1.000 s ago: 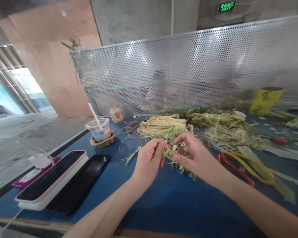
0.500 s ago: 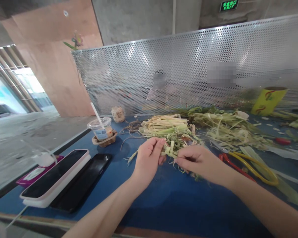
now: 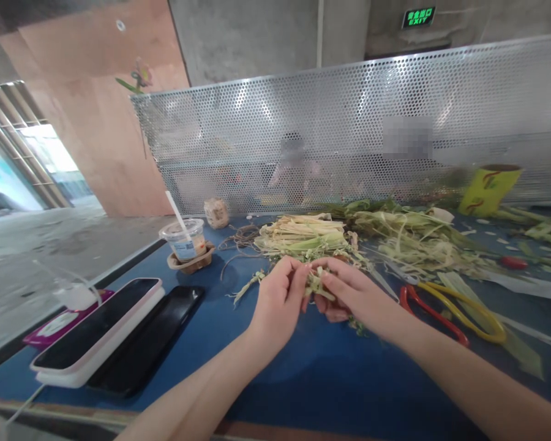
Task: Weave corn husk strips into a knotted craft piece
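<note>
Left hand and right hand pinch a corn-husk strip at twelve o'clock, seemingly mid-fold; next needs steady tension.

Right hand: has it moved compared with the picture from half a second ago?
Yes. Judged against the red-and-yellow-handled scissors, the right hand has shifted leftward, away from them and in closer to the left hand.

Taking the matt, fibrous plant strip as centre, I see shiny perforated metal screen at twelve, clear plastic cup in rough pulp-paper holder at ten, glossy phone at nine, smooth plastic-looking scissor handles past three, smooth blue tabletop at six.
</note>
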Motion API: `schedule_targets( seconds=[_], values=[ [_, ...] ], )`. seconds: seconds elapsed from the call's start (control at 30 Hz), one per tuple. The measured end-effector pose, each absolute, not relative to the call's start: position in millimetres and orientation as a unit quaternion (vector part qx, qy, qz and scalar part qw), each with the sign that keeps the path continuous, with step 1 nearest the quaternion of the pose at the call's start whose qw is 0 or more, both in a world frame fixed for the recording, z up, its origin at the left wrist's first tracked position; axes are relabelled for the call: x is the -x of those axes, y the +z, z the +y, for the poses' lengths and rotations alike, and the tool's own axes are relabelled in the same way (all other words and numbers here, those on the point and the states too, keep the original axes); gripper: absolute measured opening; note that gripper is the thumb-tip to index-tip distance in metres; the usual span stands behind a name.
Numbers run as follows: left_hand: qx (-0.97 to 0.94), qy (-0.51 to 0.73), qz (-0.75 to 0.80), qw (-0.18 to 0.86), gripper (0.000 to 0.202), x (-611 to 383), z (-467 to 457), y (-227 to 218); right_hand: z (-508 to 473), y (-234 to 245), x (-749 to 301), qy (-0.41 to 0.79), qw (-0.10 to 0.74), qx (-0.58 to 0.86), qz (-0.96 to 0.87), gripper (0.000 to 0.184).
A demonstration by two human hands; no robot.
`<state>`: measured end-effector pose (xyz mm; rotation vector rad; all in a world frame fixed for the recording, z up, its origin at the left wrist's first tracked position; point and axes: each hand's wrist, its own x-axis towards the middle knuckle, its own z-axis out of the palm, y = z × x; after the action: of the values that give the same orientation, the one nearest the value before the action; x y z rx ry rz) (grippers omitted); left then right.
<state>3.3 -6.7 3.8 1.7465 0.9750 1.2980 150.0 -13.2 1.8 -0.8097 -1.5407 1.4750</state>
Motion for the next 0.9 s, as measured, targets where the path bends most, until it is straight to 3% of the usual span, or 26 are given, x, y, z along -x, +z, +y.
schedule_targets(
  seconds=[0.23, 0.57, 0.73, 0.9],
  values=[
    [-0.693, 0.473, 0.355, 0.412, 0.023, -6.1, -7.6, 3.6, -12.7, -3.9, -141.2, 0.546, 0.514, 0.359, -0.556, 0.031],
    [-0.64, 0.553, 0.367, 0.387, 0.022, -16.5, -12.1, -1.3, -19.7, 0.0, -131.1, 0.418, 0.607, 0.434, -0.517, 0.031],
    [-0.633, 0.578, 0.362, 0.366, 0.022, -17.6, -12.7, -4.1, -15.3, -2.4, -129.6, 0.464, 0.642, 0.381, -0.477, 0.03],
    [-0.68, 0.518, 0.363, 0.371, 0.021, -13.8, -9.9, -8.6, -9.6, -1.0, -136.8, 0.573, 0.572, 0.35, -0.471, 0.033]
  ],
)
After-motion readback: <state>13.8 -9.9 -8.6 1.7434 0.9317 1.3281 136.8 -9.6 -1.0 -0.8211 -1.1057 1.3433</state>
